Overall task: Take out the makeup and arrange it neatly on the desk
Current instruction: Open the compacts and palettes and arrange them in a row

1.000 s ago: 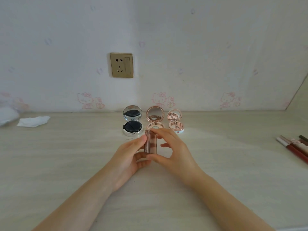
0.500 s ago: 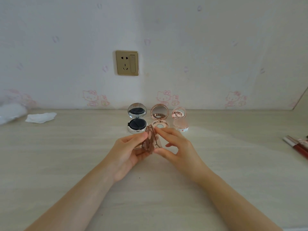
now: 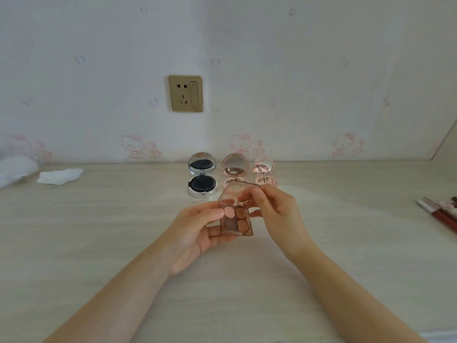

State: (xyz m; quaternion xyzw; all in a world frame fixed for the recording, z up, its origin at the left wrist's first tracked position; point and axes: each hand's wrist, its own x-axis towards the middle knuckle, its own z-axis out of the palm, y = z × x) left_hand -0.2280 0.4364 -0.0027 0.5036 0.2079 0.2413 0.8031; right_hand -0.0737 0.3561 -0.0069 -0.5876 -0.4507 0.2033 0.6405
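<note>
Just above the desk [image 3: 99,243], in front of the three open compacts [image 3: 232,177], the eyeshadow palette [image 3: 236,220] runs lengthwise away from the person. The left hand [image 3: 195,231] cradles its base, and the right hand [image 3: 274,214] pinches the raised clear lid (tinted brown). Warm brown pans show.

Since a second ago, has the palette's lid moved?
Yes. The lid has swung up and open, tipping back toward the middle compact; the right hand lifts it, the left hand holds the base.
</note>
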